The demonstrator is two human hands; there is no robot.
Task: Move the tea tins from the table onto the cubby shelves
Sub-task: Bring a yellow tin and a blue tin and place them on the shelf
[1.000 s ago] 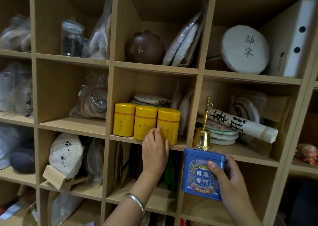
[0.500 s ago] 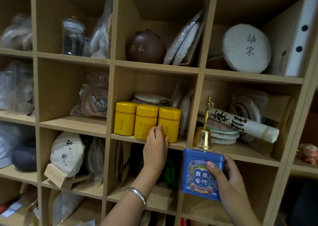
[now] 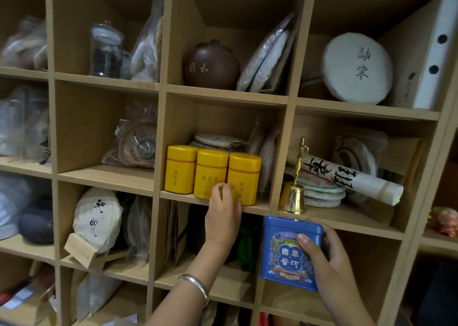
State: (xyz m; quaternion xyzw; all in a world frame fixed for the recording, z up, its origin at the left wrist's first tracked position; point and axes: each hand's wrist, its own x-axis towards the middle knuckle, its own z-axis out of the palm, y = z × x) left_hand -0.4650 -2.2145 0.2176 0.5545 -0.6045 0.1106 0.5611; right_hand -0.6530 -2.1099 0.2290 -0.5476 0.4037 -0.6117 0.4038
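Three yellow tea tins stand in a row at the front of the middle cubby: left [image 3: 180,169], middle [image 3: 211,173], right [image 3: 245,178]. My left hand [image 3: 224,215], a silver bangle on its wrist, reaches up to the shelf edge with its fingertips against the bases of the middle and right tins; it grips nothing. My right hand [image 3: 327,251] holds a blue square tea tin [image 3: 288,252] upright in front of the lower cubby right of centre, just below the shelf board.
A brass bell [image 3: 295,191] stands on the shelf [image 3: 347,222] directly above the blue tin, beside stacked tea cakes and a paper roll [image 3: 352,179]. Tea cakes lie behind the yellow tins. A brown clay jar [image 3: 212,65], a glass jar [image 3: 106,50] and a white binder [image 3: 428,53] fill upper cubbies.
My left hand has shifted slightly along the bases of the yellow tins. The blue tin stays in my right hand at about the same place.
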